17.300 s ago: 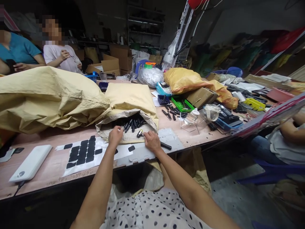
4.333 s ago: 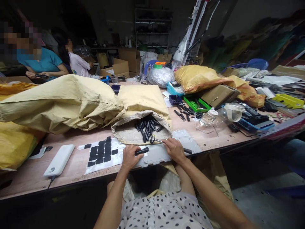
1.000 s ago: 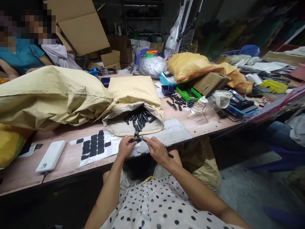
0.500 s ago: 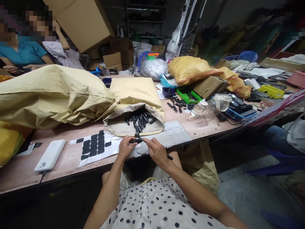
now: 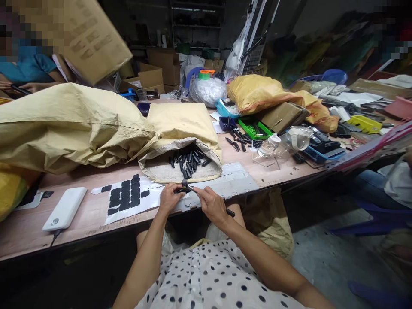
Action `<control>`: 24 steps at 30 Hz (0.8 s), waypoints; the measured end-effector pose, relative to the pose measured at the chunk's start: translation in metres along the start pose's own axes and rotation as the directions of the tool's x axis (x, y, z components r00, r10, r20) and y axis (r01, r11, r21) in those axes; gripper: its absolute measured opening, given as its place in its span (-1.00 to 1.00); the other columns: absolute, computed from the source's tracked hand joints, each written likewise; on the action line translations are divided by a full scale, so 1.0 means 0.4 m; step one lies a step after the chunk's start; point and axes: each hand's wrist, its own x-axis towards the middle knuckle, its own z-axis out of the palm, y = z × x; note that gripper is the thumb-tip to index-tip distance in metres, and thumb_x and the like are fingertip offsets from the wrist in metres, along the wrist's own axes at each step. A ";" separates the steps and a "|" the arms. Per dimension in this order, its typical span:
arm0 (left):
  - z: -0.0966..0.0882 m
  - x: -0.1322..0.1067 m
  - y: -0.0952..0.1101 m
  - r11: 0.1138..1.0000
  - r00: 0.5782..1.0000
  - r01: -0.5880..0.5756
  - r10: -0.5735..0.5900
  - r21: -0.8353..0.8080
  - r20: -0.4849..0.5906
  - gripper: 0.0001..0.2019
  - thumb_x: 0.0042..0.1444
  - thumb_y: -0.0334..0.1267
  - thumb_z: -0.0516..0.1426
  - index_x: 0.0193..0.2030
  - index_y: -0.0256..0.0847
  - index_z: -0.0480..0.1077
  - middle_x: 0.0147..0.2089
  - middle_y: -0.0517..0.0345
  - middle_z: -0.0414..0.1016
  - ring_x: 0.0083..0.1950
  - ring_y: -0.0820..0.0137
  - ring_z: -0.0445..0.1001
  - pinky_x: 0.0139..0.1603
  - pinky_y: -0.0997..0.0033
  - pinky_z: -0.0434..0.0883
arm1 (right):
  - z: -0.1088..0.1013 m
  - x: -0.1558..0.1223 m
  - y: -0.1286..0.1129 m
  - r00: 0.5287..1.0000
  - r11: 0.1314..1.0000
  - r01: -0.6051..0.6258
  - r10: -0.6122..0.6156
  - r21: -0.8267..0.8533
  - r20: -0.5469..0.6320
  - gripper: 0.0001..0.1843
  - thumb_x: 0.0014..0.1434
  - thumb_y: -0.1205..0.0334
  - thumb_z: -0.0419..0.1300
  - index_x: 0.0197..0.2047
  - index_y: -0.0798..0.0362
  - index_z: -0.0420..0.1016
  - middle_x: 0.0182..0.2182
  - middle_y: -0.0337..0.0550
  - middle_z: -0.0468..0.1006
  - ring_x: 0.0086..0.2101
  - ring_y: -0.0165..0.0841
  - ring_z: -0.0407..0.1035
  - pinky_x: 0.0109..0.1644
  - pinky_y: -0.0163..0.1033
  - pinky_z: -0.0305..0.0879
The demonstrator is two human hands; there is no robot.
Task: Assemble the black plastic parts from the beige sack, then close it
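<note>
My left hand point(image 5: 169, 197) pinches a small black plastic-looking part point(image 5: 183, 190) at the table's front edge. In my right hand point(image 5: 212, 205) is a slim tool point(image 5: 230, 212) with a black handle and a metal shaft. The shaft's rounded dark end meets the black part at my left fingertips; exactly how they touch is too small to tell. Just beyond my hands, the open mouth of a tan sack point(image 5: 180, 122) shows several black tapered pieces point(image 5: 189, 161) inside. A grey board point(image 5: 236, 178) lies under and beside my hands.
To the left are a white sheet with black stickers point(image 5: 125, 193), a white power bank point(image 5: 66, 209) and a large tan sack point(image 5: 74, 124). Toward the right stand a green tray point(image 5: 255, 128), a clear jar point(image 5: 268, 146) and a yellow sack point(image 5: 254, 92). A co-worker point(image 5: 28, 64) sits far left.
The tool's rounded end has shifted slightly at my left fingertips; both hands keep their grip. At the back left, the large cardboard box has swung left and down, covering one of the people.
</note>
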 end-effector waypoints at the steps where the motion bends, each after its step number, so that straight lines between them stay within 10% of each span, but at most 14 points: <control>1: 0.002 0.001 0.000 1.000 1.000 0.011 -0.011 -0.009 -0.003 -0.83 -0.08 -0.39 0.31 -0.31 -0.06 0.59 -0.31 0.24 0.50 -0.20 0.34 0.46 -0.11 0.33 0.42 | -0.005 0.004 -0.003 1.000 1.000 0.005 -0.005 0.011 -0.023 -0.56 0.39 0.26 0.01 0.21 -0.24 0.54 -0.32 -0.19 0.50 -0.35 -0.39 0.43 -0.35 -0.40 0.25; 24: 0.003 0.006 0.001 1.000 1.000 0.013 -0.013 -0.010 0.017 -0.84 -0.11 -0.40 0.29 -0.36 -0.06 0.56 -0.33 0.25 0.47 -0.21 0.34 0.43 -0.14 0.35 0.39 | -0.010 -0.003 -0.022 0.999 0.999 0.033 -0.034 -0.021 -0.018 -0.53 0.41 0.27 -0.01 0.25 -0.24 0.50 -0.30 -0.17 0.50 -0.31 -0.39 0.43 -0.34 -0.41 0.24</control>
